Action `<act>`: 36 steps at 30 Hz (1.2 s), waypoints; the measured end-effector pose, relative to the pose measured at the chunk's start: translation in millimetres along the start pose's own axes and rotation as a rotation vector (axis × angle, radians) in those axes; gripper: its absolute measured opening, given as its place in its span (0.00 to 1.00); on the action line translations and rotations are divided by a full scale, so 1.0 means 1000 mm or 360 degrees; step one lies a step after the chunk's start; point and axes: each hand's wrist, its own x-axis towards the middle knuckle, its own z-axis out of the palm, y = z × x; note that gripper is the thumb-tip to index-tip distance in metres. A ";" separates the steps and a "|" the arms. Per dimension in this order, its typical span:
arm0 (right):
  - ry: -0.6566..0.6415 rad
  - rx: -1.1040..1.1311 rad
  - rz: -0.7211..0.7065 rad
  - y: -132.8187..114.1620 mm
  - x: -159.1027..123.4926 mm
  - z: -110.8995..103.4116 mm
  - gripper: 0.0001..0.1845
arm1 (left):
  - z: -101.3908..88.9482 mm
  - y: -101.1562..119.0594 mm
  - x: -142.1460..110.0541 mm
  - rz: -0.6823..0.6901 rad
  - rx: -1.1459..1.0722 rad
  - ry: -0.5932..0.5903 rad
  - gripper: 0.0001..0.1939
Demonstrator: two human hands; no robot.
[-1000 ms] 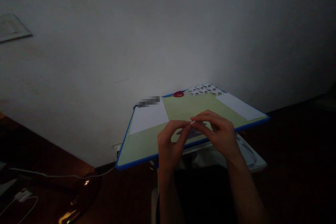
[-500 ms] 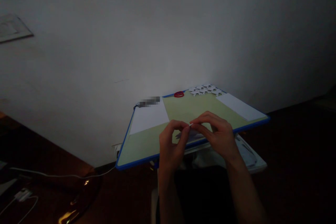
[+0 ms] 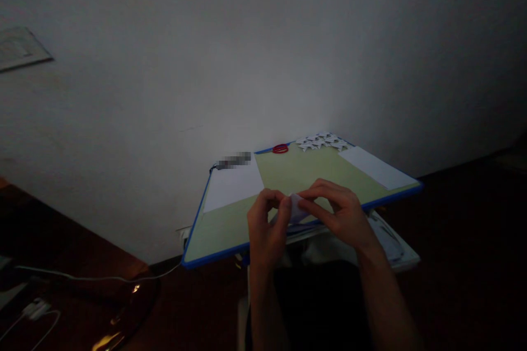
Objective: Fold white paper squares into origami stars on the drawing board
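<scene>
Paper [image 3: 295, 210] is pinched between the two hands above the near edge of the tabletop [image 3: 302, 167]. Its left side is gripped by the thumb and forefinger of the left hand [image 3: 267, 225], and its right side is held by the thumb and fingertips of the right hand [image 3: 343, 211]. A small pale peak is shown between the two sets of fingertips, with the lower part spread below them. Whether the paler layers just beneath belong to the same piece cannot be told.

Along the far edge of the tabletop, red-handled scissors [image 3: 280, 148] are laid near the middle, and a cluster of folded white shapes [image 3: 321, 141] is set toward the far right corner. A white sheet [image 3: 233, 189] is placed on the left part of the tabletop, with a pixelated dark item [image 3: 234, 160] at its far end. Another white sheet [image 3: 376, 167] is laid along the right edge. Below the tabletop, at the near right, a pale shelf [image 3: 405, 258] is partly seen.
</scene>
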 end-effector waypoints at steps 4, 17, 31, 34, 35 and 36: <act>0.0024 0.0022 0.0022 0.004 -0.002 -0.002 0.05 | 0.000 -0.003 -0.001 -0.0013 -0.0055 0.0005 0.06; -0.0465 0.0039 -0.0012 -0.001 -0.006 -0.015 0.33 | -0.002 -0.004 0.001 -0.0264 -0.0117 0.0237 0.08; -0.0017 -0.0034 -0.0123 0.004 -0.005 -0.009 0.15 | -0.016 0.000 0.001 -0.0311 -0.0318 -0.0207 0.29; 0.0175 -0.0011 -0.0098 0.005 -0.004 -0.010 0.06 | -0.018 0.001 0.001 -0.0071 -0.0420 -0.0469 0.36; 0.0210 0.0006 -0.0093 0.005 -0.004 -0.010 0.04 | -0.018 0.000 0.001 -0.0019 -0.0443 -0.0511 0.37; 0.0226 0.0027 -0.0090 0.005 -0.003 -0.010 0.03 | -0.016 0.000 0.000 0.0011 -0.0465 -0.0523 0.38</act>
